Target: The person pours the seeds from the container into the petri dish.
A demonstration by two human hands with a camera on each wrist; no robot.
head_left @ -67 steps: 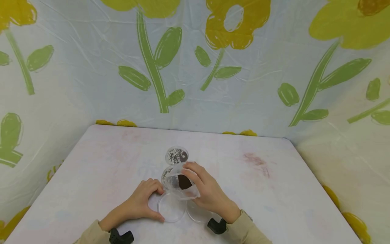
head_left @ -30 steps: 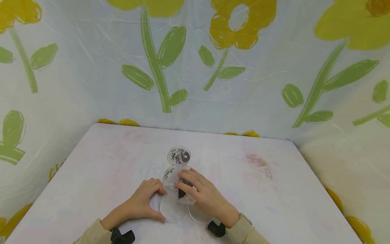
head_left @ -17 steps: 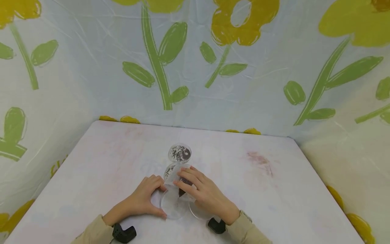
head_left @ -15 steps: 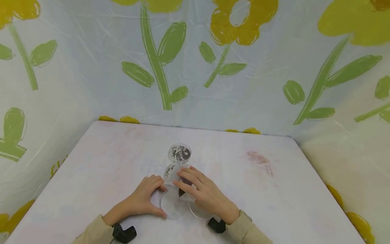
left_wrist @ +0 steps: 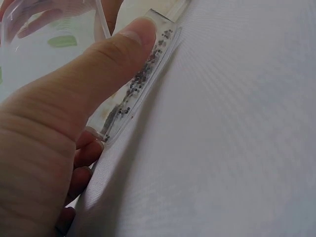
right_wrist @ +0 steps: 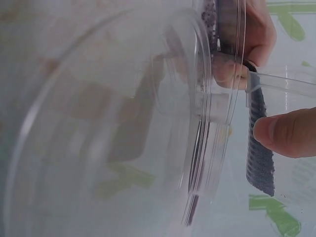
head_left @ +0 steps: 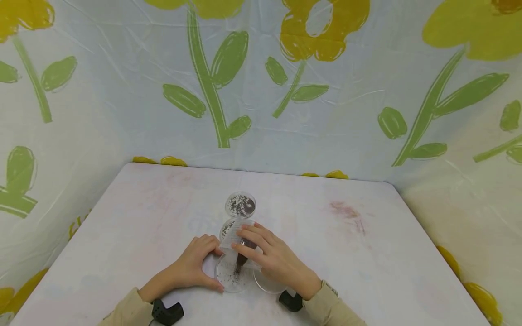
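Note:
My left hand [head_left: 183,270] holds the rim of a clear petri dish [head_left: 245,284] on the table, thumb in front and fingers behind. My right hand [head_left: 281,262] grips a clear plastic container [head_left: 230,238] tilted over that dish. Dark granules [head_left: 241,259] slide from its lower corner and fall into the dish. In the left wrist view, small dark grains [left_wrist: 140,76] lie scattered inside the dish under my thumb. The right wrist view shows my thumb [right_wrist: 289,133] on the container, beside a thick dark layer of granules [right_wrist: 259,148].
Behind the held dish stands another petri dish [head_left: 223,232] with dark and white bits, partly hidden by the container. Farther back is a third dish [head_left: 227,209] with similar contents. A clear round dish or lid [head_left: 271,286] lies under my right wrist. Flowered sheeting [head_left: 261,136] surrounds the table.
My right hand has tipped the container down to the left over the near dish. Dark granules now pour out and lie in that dish. My left hand keeps its hold.

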